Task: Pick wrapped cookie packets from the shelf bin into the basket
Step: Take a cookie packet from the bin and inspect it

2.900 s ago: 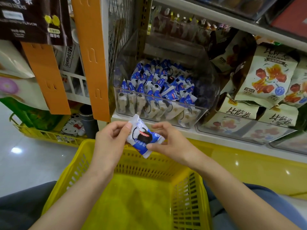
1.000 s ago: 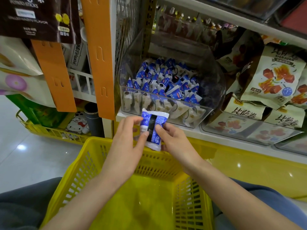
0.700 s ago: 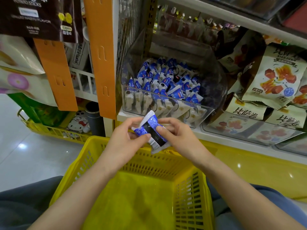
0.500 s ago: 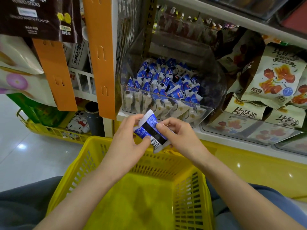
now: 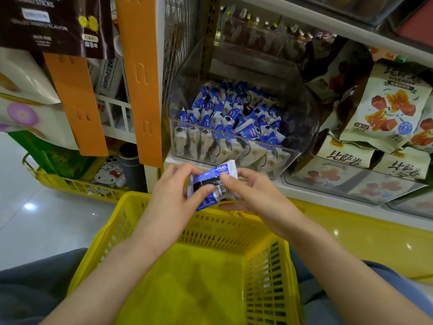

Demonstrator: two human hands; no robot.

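Both hands were together on one cookie packet (image 5: 212, 184). It was blue and white with a dark band and a barcode facing the camera. The left hand (image 5: 174, 195) pinched it from the left with the thumb on the face and the fingers behind. The right hand (image 5: 255, 195) pinched the right end with the thumb on top and the fingers curled under. Neither hand was free.

The packet was in the air over the far rim of the yellow basket (image 5: 112, 233). It was just in front of the front edge of the shelf (image 5: 328, 195) and below the front wall of the clear bin (image 5: 302, 118). It touched neither one. The two-handed hold with the printed back turned up looked like a label check, not a carry.

The rest of the packets (image 5: 229, 116) were piled in the bin, standing on end and packed tight against its front-left corner. The basket sat low between the person's knees, right under the hands, so a release would likely drop the packet straight in. I made out no packets on the basket floor, so the task looked to be at an early stage.

Bagged snacks (image 5: 393, 109) leaned in the tray to the right on the same shelf. An orange strip (image 5: 140, 78) hung at the shelf's left edge.
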